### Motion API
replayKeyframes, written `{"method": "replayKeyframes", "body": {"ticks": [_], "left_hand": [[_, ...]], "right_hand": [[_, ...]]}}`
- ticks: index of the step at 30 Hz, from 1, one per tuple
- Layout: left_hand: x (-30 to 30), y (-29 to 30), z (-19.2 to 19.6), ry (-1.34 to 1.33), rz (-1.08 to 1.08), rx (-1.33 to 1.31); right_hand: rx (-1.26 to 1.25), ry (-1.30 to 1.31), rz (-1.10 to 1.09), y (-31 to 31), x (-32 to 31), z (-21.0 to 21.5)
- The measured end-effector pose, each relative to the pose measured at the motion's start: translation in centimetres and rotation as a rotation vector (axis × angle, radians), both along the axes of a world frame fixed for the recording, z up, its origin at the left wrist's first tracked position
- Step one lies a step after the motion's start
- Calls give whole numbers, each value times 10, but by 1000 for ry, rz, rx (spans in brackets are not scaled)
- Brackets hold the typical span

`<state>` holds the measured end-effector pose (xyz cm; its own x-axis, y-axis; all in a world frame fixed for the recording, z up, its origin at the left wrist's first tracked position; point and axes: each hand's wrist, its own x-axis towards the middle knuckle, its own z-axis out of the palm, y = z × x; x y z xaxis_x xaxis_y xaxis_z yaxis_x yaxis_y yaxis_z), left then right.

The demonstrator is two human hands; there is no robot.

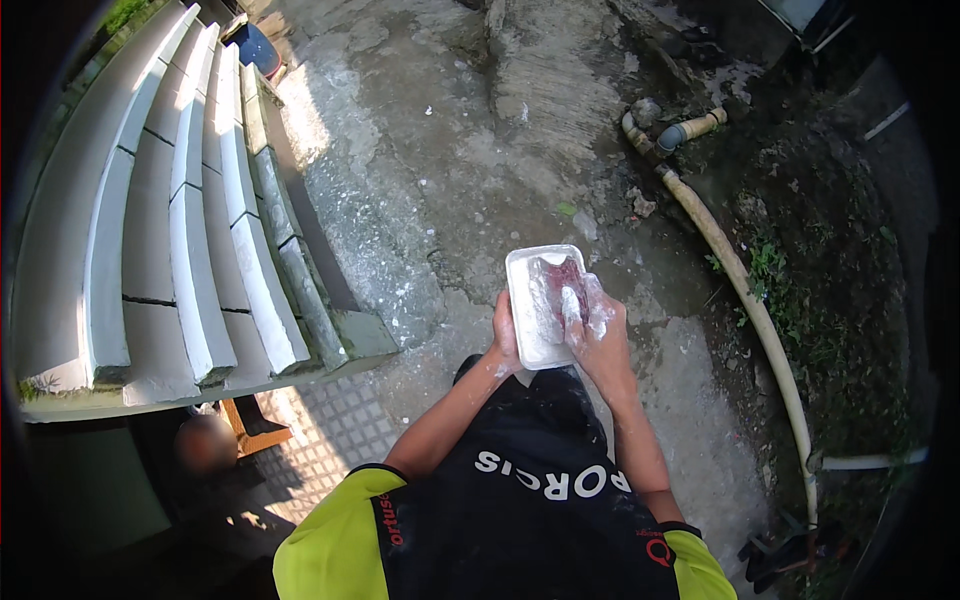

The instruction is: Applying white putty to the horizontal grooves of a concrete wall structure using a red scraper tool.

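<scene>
A white rectangular tray (530,345) with rounded corners is in front of my body, its inside smeared with wet-looking white paint or paste. My left hand (505,330) grips its left side, with the fingers partly hidden beneath it. Over the tray's right part, my right hand (602,335) is closed on a dark red, soft-looking piece (562,272), perhaps a cloth or sponge. White smears coat that piece and the fingers of my right hand. Small white spots also mark my left wrist.
To the left rise long stepped ledges (190,230) with white-coated edges. A blue container (255,50) stands beyond them. A pale pipe (745,265) curves over dark soil at the right. White-splattered concrete (420,200) lies ahead; a person (205,445) is at lower left.
</scene>
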<state>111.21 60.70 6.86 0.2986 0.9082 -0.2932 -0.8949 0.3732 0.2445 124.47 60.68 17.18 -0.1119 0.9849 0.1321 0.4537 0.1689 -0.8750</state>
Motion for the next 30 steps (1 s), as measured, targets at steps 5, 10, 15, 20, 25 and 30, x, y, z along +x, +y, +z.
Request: {"method": "replayKeyframes", "body": {"ticks": [5, 10, 15, 20, 25, 30], "left_hand": [[17, 80, 12, -33, 111, 28], [-3, 167, 29, -150, 131, 99], [-34, 255, 41, -74, 215, 79], [-91, 337, 55, 0, 353, 53], [-156, 392, 61, 3, 511, 97], [-203, 427, 70, 45, 699, 85]], "right_hand": [[-13, 51, 218, 99, 3, 10], [90, -8, 182, 196, -2, 39], [38, -26, 179, 296, -52, 53], [80, 38, 364, 372, -122, 59], [136, 5, 543, 433, -186, 69], [139, 55, 597, 499, -234, 94]]}}
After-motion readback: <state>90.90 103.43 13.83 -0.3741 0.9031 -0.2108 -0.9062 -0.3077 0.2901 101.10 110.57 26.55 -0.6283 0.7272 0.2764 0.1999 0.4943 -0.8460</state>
